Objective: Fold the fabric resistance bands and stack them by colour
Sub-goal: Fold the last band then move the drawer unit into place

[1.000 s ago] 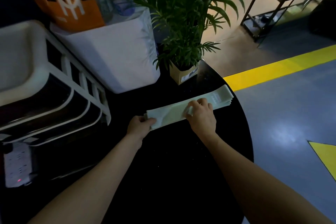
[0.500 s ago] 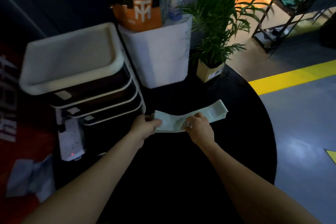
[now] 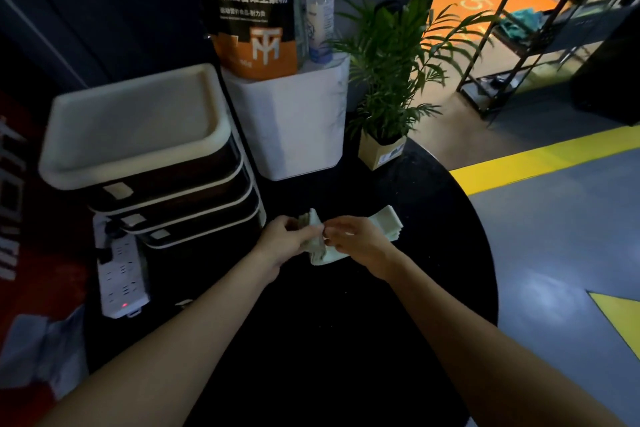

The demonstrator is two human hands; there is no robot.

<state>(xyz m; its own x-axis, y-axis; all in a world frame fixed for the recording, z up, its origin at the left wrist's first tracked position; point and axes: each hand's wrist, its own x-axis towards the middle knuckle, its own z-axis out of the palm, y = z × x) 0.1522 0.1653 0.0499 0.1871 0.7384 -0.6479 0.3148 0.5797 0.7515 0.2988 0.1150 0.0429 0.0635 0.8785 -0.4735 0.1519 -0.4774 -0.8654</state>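
Pale green fabric resistance band (image 3: pixel 317 246) sits bunched between both hands over the round black worktop (image 3: pixel 346 340), its far end (image 3: pixel 386 224) lying flat to the right. Left hand (image 3: pixel 282 241) curls its fingers around the near end; right hand (image 3: pixel 360 243) pinches the band's middle. White drawer unit (image 3: pixel 138 135) stands just left.

- The pale green band (image 3: pixel 317 246), flat and stretched out along the desk (image 3: pixel 346 340) a second ago, is now bunched up at its left end.
- The left hand (image 3: pixel 284 239) and right hand (image 3: pixel 356 239) have drawn together and now pinch the gathered fabric between them.
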